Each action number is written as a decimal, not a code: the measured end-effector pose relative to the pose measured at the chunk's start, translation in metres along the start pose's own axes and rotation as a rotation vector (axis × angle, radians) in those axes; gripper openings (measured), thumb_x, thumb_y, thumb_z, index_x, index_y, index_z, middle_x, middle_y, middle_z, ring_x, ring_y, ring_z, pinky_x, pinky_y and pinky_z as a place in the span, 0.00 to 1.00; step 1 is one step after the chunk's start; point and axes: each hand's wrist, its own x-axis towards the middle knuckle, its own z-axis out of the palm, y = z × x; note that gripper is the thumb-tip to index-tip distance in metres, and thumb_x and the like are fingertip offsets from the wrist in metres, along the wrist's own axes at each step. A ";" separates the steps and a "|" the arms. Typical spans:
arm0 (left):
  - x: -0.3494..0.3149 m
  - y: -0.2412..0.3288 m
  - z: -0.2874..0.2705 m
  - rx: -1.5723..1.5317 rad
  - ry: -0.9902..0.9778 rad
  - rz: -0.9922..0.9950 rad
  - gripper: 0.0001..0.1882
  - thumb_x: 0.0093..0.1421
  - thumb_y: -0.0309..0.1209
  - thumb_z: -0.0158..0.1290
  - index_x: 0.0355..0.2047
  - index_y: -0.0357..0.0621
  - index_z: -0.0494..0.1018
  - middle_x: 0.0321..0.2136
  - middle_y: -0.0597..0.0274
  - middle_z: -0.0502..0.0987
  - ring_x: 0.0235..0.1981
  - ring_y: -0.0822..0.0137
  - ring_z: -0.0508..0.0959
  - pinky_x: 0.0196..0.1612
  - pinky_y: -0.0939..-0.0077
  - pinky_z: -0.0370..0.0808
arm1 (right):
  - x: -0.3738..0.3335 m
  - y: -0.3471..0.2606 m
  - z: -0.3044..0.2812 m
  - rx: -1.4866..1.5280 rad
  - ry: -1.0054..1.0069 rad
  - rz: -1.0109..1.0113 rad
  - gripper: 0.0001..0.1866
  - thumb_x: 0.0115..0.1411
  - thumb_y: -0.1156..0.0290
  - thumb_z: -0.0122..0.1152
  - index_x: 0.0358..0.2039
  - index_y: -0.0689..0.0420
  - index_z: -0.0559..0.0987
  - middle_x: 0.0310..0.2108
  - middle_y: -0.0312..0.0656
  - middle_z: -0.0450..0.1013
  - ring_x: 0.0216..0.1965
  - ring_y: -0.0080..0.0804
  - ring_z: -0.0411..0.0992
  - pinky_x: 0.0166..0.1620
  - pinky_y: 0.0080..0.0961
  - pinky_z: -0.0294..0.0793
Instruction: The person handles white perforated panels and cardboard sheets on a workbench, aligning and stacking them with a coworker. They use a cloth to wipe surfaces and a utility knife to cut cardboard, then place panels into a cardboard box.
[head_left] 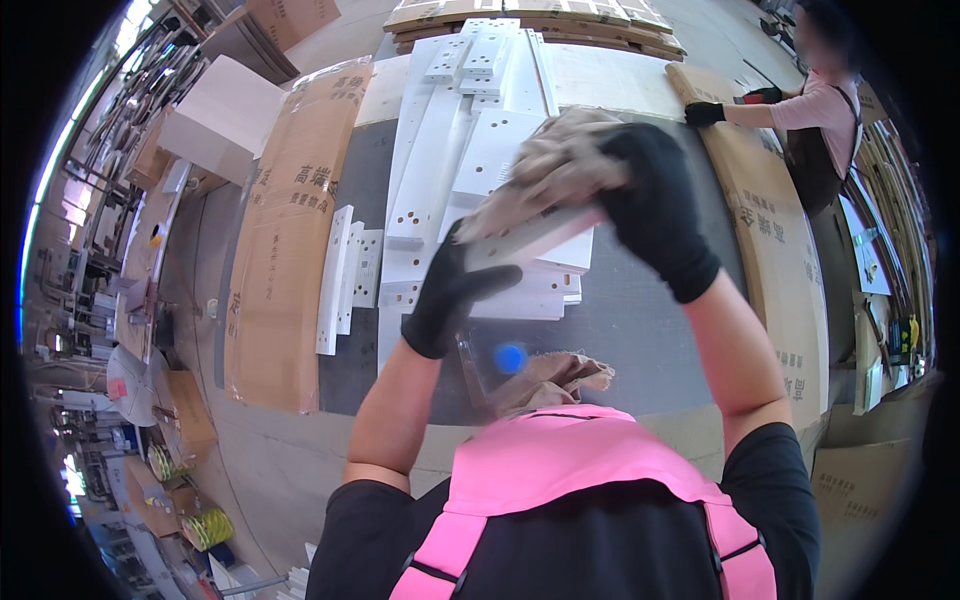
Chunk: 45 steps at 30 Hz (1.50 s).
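Note:
Both of my hands wear black gloves and are raised over the table. My left hand [447,300] grips the near left end of a white drilled board [535,235], its thumb stretched along the lower side. Over the board's upper side my right hand [660,205] clasps a crumpled beige rag [550,155]; its fingertips are partly hidden and slightly blurred. Beneath and beyond lies a stack of long white panels [420,165] with holes and small blocks on top. Close to my pink apron are a second brown rag [560,380] and a round blue object [510,359].
A long cardboard box [285,240] lies along the table's left side, with short white boards [335,285] beside it. Another long box [760,230] lines the right edge, where a gloved co-worker [825,120] stands. Flat cardboard [540,22] is stacked beyond the dark tabletop [640,340].

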 end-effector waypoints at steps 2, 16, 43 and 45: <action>0.003 -0.002 -0.008 0.216 0.021 0.056 0.43 0.43 0.33 0.71 0.57 0.38 0.62 0.48 0.57 0.71 0.51 0.65 0.72 0.53 0.69 0.70 | -0.033 0.051 -0.027 -0.082 0.074 0.238 0.12 0.51 0.70 0.62 0.36 0.56 0.74 0.35 0.47 0.73 0.40 0.50 0.72 0.45 0.41 0.70; 0.055 -0.075 -0.080 1.112 0.029 0.501 0.40 0.44 0.37 0.69 0.58 0.45 0.65 0.54 0.50 0.68 0.58 0.51 0.67 0.61 0.60 0.65 | -0.346 0.108 -0.024 -0.259 -0.400 0.797 0.36 0.53 0.65 0.65 0.61 0.59 0.65 0.55 0.55 0.67 0.59 0.52 0.64 0.62 0.38 0.61; -0.220 -0.254 -0.057 0.869 0.207 -0.559 0.11 0.57 0.35 0.53 0.35 0.42 0.75 0.34 0.51 0.77 0.39 0.55 0.78 0.40 0.61 0.76 | -0.315 -0.007 0.000 0.537 -0.590 1.294 0.24 0.57 0.76 0.61 0.55 0.60 0.73 0.45 0.46 0.76 0.38 0.30 0.75 0.43 0.25 0.74; -0.228 -0.245 -0.060 0.265 0.542 -0.761 0.08 0.59 0.31 0.53 0.35 0.39 0.73 0.27 0.56 0.77 0.36 0.63 0.79 0.39 0.65 0.76 | -0.296 -0.014 0.005 0.331 -0.576 0.913 0.22 0.57 0.75 0.61 0.54 0.59 0.74 0.45 0.49 0.76 0.42 0.38 0.76 0.47 0.31 0.74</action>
